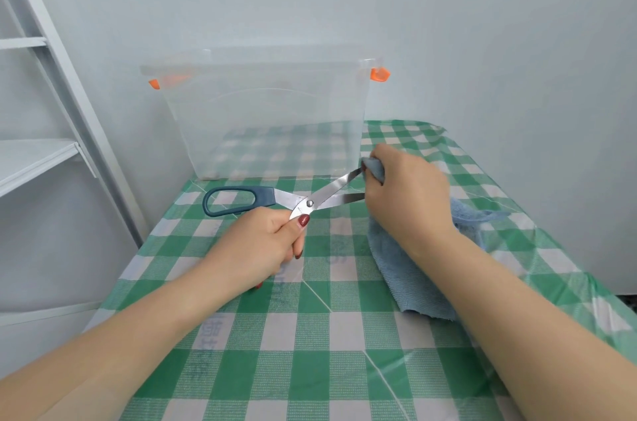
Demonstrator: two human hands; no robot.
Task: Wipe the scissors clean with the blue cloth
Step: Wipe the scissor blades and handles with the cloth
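Observation:
The scissors [320, 198] have steel blades and dark blue handles, and they are spread open above the table. My left hand [262, 244] grips one handle, with the thumb near the pivot; that handle is mostly hidden in the fist. The other handle loop sticks out to the left. My right hand [410, 193] holds the blue cloth [413, 269] bunched around the tip of the upper blade. The rest of the cloth hangs down from the hand onto the table. The lower blade's tip is hidden behind my right hand.
A clear plastic box [269, 117] with orange latches stands behind the scissors at the far edge of the table. The table wears a green and white checked cover [310, 351]. A white shelf frame [44, 151] stands to the left, and a pale wall is behind.

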